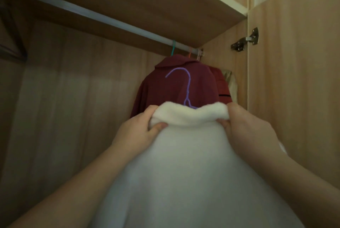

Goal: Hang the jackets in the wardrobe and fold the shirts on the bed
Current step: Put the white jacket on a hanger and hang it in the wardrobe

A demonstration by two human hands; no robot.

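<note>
A white fleece jacket point(184, 163) is held up inside the wardrobe point(73, 99), below the hanging rail point(92, 14) and not yet hung on it. Its long axis runs upright, with the folded collar point(189, 115) turned up toward the rail and the body falling away from the rail out of the bottom of the view. A purple hanger point(188, 88) is seated inside the jacket. Its stem rises out of the middle of the collar, and its hook stands short of the rail, with the open side curving to the left.

The collar is gripped at both ends. The left end is pinched by the left hand point(139, 128), with the thumb point(158, 125) pressed on the near face and the other fingers curled over the top edge. The right end is clamped the same way by the right hand point(246, 126), with the thumb on the near side and the other fingers hidden behind the fleece. The hanger stem lies between the two hands and is touched by neither.

Behind the hook, a maroon jacket point(165, 84) is hung from the rail's right end on a teal hanger point(173, 48). Further right along the rail, a red garment point(221, 84) and a beige garment point(230, 80) are hung against the side wall. A metal door hinge point(245, 41) is fixed just past the rail's right end.
</note>
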